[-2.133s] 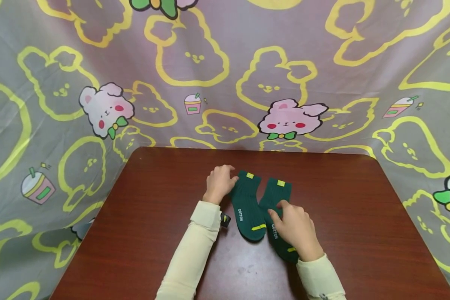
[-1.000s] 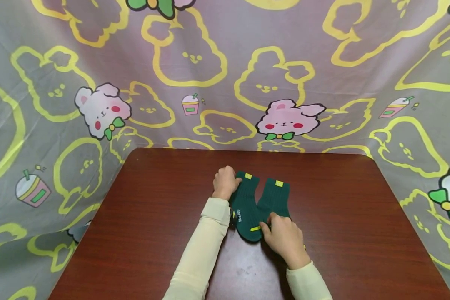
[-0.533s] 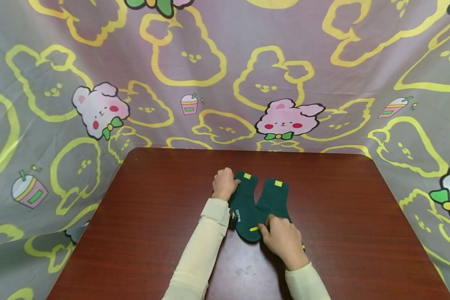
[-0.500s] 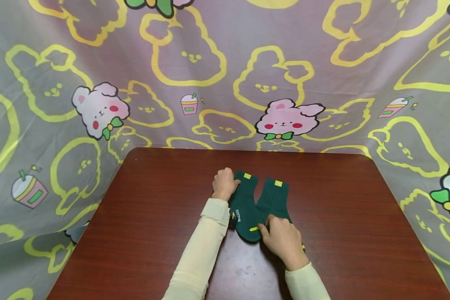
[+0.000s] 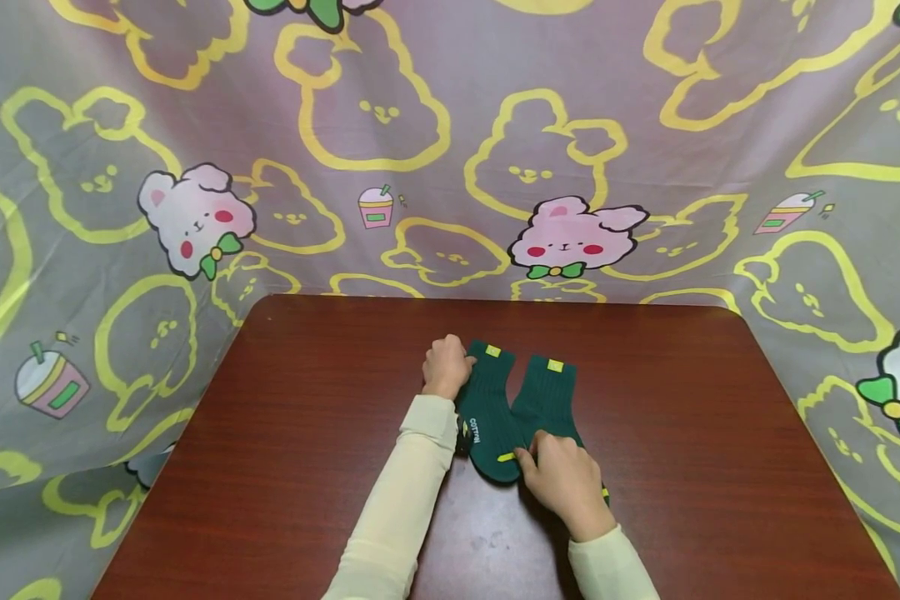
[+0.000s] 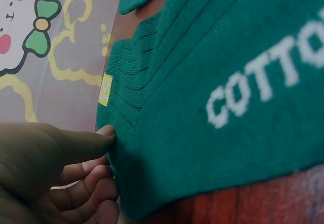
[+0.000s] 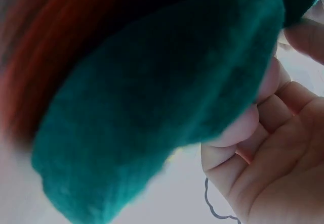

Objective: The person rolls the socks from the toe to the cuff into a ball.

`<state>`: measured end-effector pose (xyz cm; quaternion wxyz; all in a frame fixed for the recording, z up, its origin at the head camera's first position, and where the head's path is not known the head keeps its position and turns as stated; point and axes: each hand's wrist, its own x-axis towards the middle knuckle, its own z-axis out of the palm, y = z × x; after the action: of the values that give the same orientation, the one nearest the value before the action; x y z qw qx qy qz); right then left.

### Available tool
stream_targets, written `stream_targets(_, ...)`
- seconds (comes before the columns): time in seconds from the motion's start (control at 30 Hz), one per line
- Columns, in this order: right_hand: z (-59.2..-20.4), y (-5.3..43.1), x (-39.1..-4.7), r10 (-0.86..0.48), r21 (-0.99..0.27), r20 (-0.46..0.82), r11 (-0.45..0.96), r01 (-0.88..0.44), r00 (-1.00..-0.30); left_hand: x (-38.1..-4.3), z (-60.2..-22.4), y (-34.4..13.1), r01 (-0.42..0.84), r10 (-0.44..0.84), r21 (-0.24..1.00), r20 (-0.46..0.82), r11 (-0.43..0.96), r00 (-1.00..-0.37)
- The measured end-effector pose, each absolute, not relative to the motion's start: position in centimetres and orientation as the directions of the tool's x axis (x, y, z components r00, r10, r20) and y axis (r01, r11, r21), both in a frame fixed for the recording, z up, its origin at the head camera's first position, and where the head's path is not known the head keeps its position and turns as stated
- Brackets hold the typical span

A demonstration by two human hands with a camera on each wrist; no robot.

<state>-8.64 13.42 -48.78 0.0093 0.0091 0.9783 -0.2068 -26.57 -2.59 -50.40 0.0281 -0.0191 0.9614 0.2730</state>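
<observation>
Two dark green ribbed socks lie side by side in the head view, the left sock (image 5: 489,408) nearly whole in sight and the right sock (image 5: 547,396) partly covered. Each has a yellow tag at its cuff; white "COTTON" lettering shows on the left one. My left hand (image 5: 447,367) pinches the left sock's edge near the cuff, its thumb (image 6: 86,143) on the fabric in the left wrist view. At the toe end, my right hand (image 5: 564,479) grips sock fabric with curled fingers (image 7: 240,128); the exact hold is partly hidden.
The socks lie on a reddish-brown wooden table (image 5: 330,400) with rounded far corners. A grey patterned cloth (image 5: 435,108) with yellow outlines and rabbit faces hangs behind and along both sides. A small black object (image 5: 463,435) sits at the left cuff.
From the oldest frame, my left hand has shifted right onto the left sock's edge. My right hand has moved left and nearer me, to the toes. Over the last half second both stay almost still.
</observation>
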Motion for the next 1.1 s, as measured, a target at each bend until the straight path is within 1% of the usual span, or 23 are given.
stream_targets(0.23,-48.64,13.27,-8.58,0.008,-0.404,-0.032,0.914,0.020,-0.999,-26.64,-50.30,-2.65,-0.077,-0.032,0.545,-0.091,0.835,-0.995)
stream_targets(0.43,-48.65,13.28,-8.56,0.000,-0.401,-0.033,0.916,0.013,-0.999,-26.46,-49.93,-2.69,-0.076,-0.038,0.542,-0.080,0.837,-0.996)
stream_targets(0.73,-48.81,13.25,-8.47,0.028,-0.435,-0.038,0.899,0.042,-0.999,-26.26,-49.58,-3.28,-0.036,-0.001,0.674,-0.052,0.738,-0.999)
stream_targets(1.1,-48.61,13.04,-8.23,0.036,-0.515,0.049,0.857,0.006,-0.998,-26.56,-49.77,-3.52,-0.067,0.000,0.730,-0.091,0.680,-0.996)
